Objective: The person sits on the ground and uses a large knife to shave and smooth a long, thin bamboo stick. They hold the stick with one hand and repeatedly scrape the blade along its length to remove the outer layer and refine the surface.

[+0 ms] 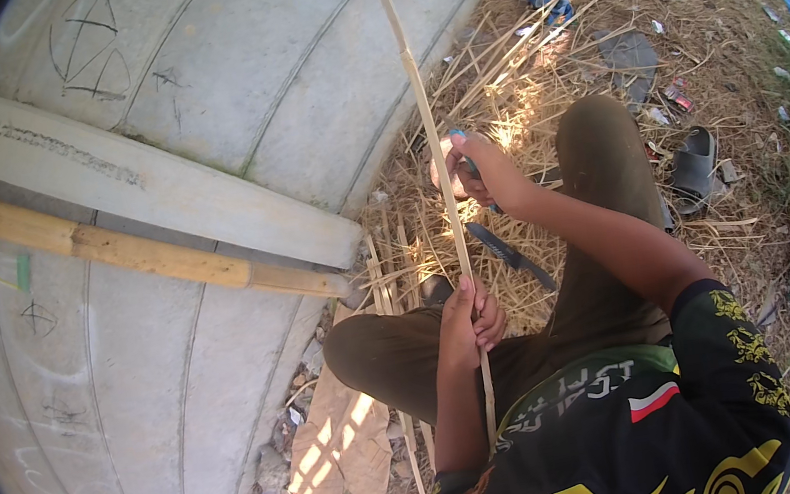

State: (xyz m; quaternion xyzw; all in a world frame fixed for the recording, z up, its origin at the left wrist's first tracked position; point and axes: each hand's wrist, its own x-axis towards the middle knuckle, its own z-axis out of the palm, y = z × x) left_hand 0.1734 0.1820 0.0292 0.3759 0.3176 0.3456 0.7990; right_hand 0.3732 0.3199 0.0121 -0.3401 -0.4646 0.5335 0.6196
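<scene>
A long, thin bamboo strip [421, 92] stands nearly upright in front of me, its lower end running down past my lap. My left hand [474, 317] is closed round its lower part, between my knees. Higher up, my right hand [494, 172] is closed beside the strip, with a small teal object [458, 135] showing at the fingers. The kind of object is hidden by the hand. Below the right hand, a dark knife [493, 241] lies on the straw-like shavings, close to the strip.
A grey panel wall [223, 99] fills the left, with a bamboo pole [144, 254] along a concrete beam [153, 180]. Loose bamboo strips [514, 53] and shavings cover the ground ahead. To the right lies a grey sandal [695, 169]; brown cardboard [339, 457] lies at lower left.
</scene>
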